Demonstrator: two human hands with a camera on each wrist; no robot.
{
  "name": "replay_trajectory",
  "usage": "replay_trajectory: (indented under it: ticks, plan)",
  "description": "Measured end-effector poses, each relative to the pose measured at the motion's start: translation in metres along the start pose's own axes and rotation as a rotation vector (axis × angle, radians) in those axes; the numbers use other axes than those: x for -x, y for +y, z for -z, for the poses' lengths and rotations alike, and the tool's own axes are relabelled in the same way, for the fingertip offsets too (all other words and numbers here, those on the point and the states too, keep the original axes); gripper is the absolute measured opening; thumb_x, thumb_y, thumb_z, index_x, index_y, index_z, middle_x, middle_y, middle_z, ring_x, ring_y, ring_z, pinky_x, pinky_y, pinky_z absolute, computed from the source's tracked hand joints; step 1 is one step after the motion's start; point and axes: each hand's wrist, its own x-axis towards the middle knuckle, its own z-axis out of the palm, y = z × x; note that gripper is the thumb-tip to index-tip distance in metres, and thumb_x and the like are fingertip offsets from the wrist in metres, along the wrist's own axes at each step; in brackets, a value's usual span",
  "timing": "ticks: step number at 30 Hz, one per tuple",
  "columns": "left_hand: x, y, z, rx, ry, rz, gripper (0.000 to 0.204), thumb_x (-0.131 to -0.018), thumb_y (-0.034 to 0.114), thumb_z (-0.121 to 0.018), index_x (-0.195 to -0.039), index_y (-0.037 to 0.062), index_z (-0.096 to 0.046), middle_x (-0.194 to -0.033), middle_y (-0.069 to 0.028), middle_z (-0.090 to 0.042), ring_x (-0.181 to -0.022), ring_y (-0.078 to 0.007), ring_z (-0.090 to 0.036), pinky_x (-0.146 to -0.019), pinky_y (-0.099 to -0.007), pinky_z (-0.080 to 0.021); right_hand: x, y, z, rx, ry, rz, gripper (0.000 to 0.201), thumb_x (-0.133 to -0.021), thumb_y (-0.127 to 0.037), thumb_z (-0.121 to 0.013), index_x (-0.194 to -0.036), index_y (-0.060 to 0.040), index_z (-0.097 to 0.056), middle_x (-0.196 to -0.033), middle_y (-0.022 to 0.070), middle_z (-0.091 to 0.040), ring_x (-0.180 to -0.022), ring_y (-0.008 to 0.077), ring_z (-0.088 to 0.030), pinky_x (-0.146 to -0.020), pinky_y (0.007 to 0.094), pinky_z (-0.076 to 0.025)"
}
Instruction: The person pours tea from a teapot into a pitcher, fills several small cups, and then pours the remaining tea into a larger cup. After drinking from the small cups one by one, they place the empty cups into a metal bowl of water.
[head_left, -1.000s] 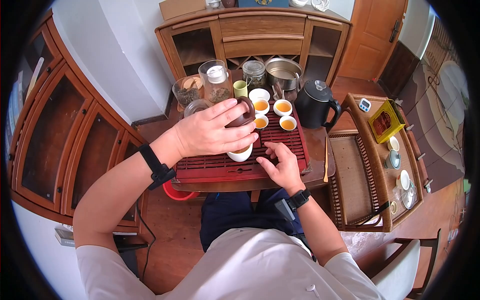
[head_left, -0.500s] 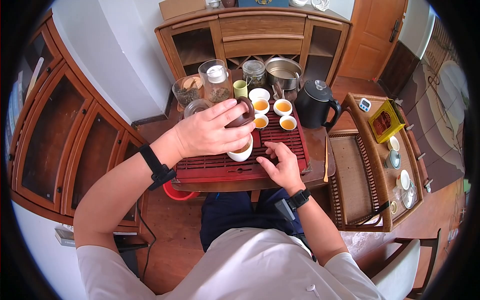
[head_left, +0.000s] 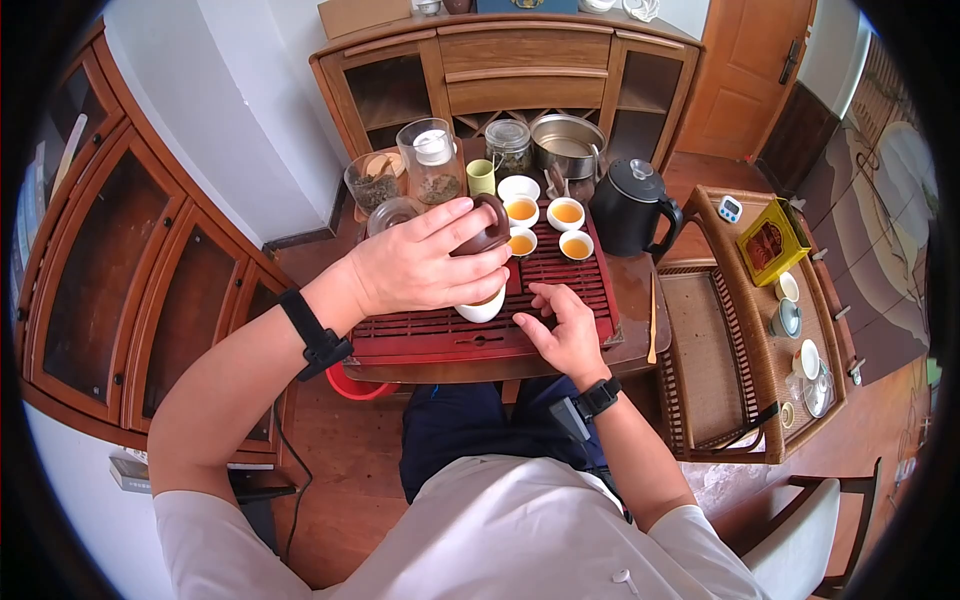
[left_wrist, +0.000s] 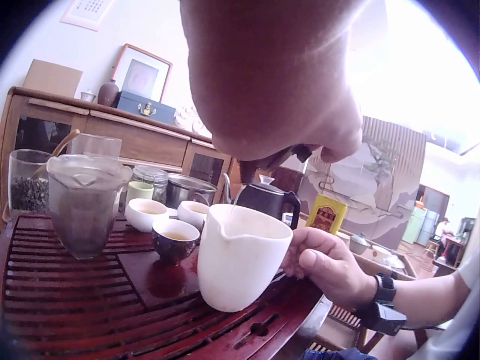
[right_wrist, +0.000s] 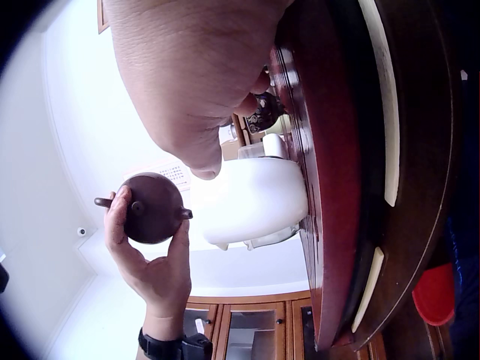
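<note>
My left hand [head_left: 435,258] grips a dark brown clay teapot [right_wrist: 154,208], thumb and fingers round it. It holds the pot over a white spouted pitcher [left_wrist: 240,259] that stands on the red slatted tea tray [head_left: 430,345]. In the head view the hand hides much of the teapot and part of the pitcher's mouth. My right hand [head_left: 565,330] is close beside the pitcher at the tray's front right, its fingers loosely bent and holding nothing. Behind the pitcher, several small cups hold amber tea, among them a white cup [head_left: 566,214] and a dark-sided cup [left_wrist: 175,240].
A black kettle [head_left: 633,205] stands right of the tray. Glass jars of leaves [head_left: 437,185], a green cup [head_left: 480,177] and a metal pot [head_left: 568,147] line the back. A wicker cart [head_left: 712,430] at the right carries a yellow tin [head_left: 772,243] and cups.
</note>
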Motion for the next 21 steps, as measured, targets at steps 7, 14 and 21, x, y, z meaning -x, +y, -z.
replay_trajectory:
  ticks: [7,14,21]
  plan:
    - [0.0004,0.0005,-0.0014,0.002,0.004,0.002,0.032,-0.090,0.025,-0.071,-0.122,0.0271,-0.069,-0.132,0.0080,-0.066,-0.126,-0.0249,-0.063,-0.122,-0.0464,-0.038,0.0000,0.0003,-0.0006,-0.002,0.004,0.006,0.047,-0.084,-0.026,-0.088,-0.122,-0.0027,-0.070,-0.093,0.0084,-0.068,-0.080,0.0238,-0.066,-0.075,0.0374,-0.057]
    - [-0.0014,0.0003,-0.0003,0.004,0.006,0.006,0.032,-0.091,0.025,-0.070,-0.123,0.0270,-0.069,-0.131,0.0078,-0.067,-0.125,-0.0252,-0.063,-0.121,-0.0464,-0.039,0.0004,0.0015,-0.0009,0.003,0.013,0.018,0.047,-0.084,-0.026,-0.088,-0.121,-0.0024,-0.070,-0.092,0.0085,-0.069,-0.079,0.0238,-0.066,-0.074,0.0373,-0.057]
    - [-0.0016,0.0012,-0.0005,0.034,-0.001,0.053,0.032,-0.091,0.024,-0.068,-0.124,0.0260,-0.070,-0.133,0.0068,-0.067,-0.127,-0.0276,-0.062,-0.121,-0.0480,-0.040,0.0002,0.0006,-0.0004,-0.006,0.010,0.012,0.047,-0.084,-0.025,-0.088,-0.121,-0.0023,-0.071,-0.093,0.0086,-0.069,-0.080,0.0237,-0.066,-0.074,0.0372,-0.058]
